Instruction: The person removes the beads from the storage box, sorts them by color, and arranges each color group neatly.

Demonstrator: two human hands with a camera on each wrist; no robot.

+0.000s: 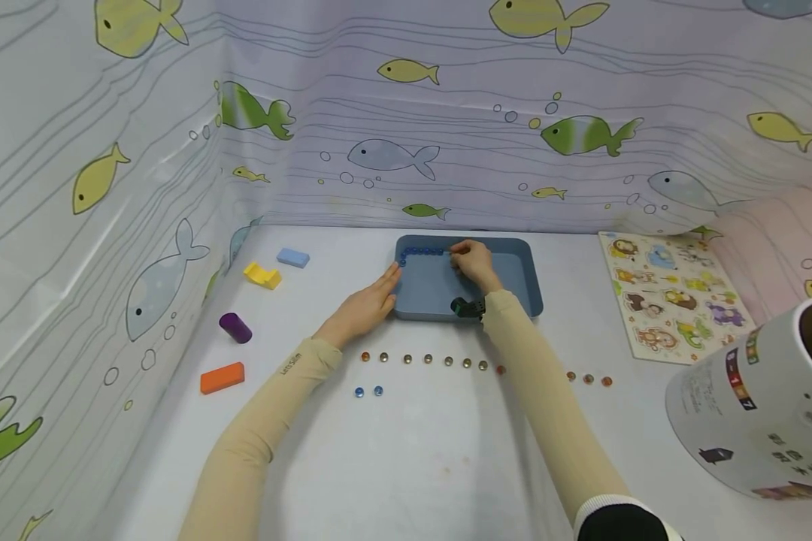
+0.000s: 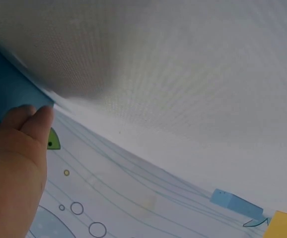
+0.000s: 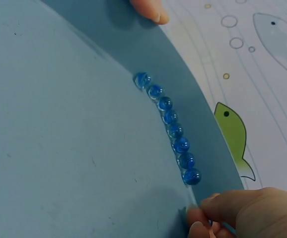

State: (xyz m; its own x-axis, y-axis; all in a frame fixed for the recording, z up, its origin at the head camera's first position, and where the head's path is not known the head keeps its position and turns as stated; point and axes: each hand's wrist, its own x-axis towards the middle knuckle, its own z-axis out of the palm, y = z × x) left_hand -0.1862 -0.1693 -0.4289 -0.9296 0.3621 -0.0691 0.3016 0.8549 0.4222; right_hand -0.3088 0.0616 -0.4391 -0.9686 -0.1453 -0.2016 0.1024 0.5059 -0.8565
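White table, fish-print backdrop. Left hand (image 1: 368, 300) flat against tray (image 1: 514, 289) left wall. Right hand (image 1: 472, 259) pinches bead at right end of blue bead row (image 3: 168, 124) along far wall.

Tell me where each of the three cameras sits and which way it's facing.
Head: worn high, looking forward and down at the blue tray; both arms and hands show.
Left wrist: low beside the tray's edge, facing the fish-print wall; left hand shows.
Right wrist: over the tray, looking along the blue bead row; right-hand fingers show.
Shared: all show the tray.
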